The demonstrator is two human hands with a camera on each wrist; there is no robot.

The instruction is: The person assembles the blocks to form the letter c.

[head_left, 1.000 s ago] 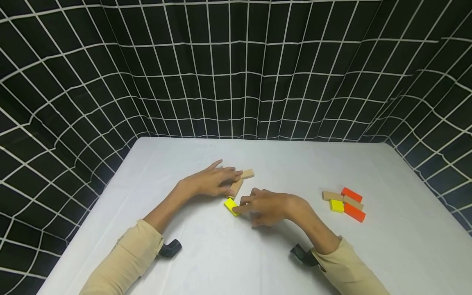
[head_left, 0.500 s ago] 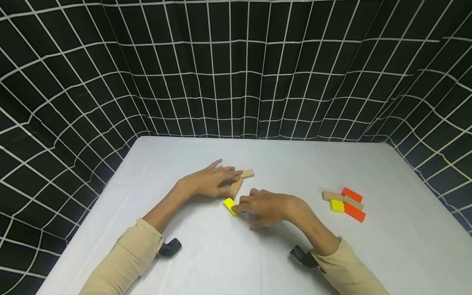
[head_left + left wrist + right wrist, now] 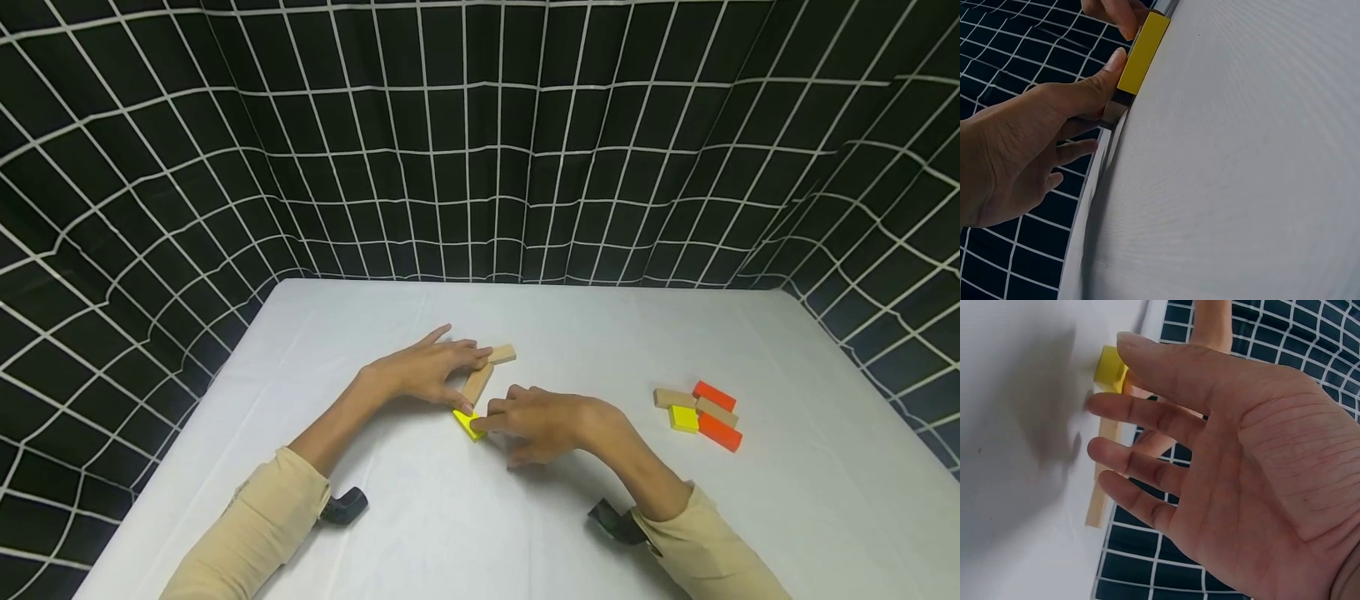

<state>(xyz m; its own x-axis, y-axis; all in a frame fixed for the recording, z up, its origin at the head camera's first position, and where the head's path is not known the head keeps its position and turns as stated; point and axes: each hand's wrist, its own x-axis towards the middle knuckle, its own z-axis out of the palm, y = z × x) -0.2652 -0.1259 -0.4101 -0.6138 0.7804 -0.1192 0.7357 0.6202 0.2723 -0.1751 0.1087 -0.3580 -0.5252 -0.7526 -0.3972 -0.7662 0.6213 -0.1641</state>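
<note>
A yellow block [image 3: 467,424] lies flat on the white table, end to end with a plain wooden block [image 3: 478,383]. Another wooden block [image 3: 503,354] joins the far end at an angle. Across the wooden pair reaches my left hand [image 3: 429,369], fingertips on them, thumb on the yellow block's far end. My right hand [image 3: 551,422] touches the yellow block's near part with an extended finger. In the right wrist view the yellow block [image 3: 1110,369] shows past the thumb, and the other fingers are loosely straight. The left wrist view shows the yellow block's long side [image 3: 1143,56].
To the right lies a loose group: an orange block [image 3: 715,396], a second orange block [image 3: 720,432], a yellow block [image 3: 683,418] and two wooden blocks [image 3: 717,411]. A black curtain with white grid lines [image 3: 480,167] surrounds the table [image 3: 420,517].
My left thumb has come down from beside the wooden block onto the yellow block. The yellow block has shifted slightly left; my right hand has hardly moved.
</note>
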